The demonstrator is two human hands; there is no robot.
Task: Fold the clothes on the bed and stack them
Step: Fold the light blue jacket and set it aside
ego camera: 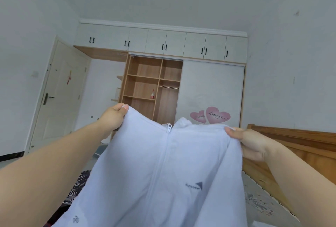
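Beyond the held jacket (pixel 163 181), an open wardrobe (pixel 152 88) faces the bed (pixel 258 196).

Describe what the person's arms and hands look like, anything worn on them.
Both forearms are bare as far as the frame shows: no sleeves, gloves, watch or bracelets. The left hand and right hand show no rings; visible nails are short and unpainted.

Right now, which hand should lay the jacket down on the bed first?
Probably the right hand. It grips the pale blue zip-up fleece jacket lower down and over the patterned bed cover, while the left hand holds its shoulder higher, farther from the bed.
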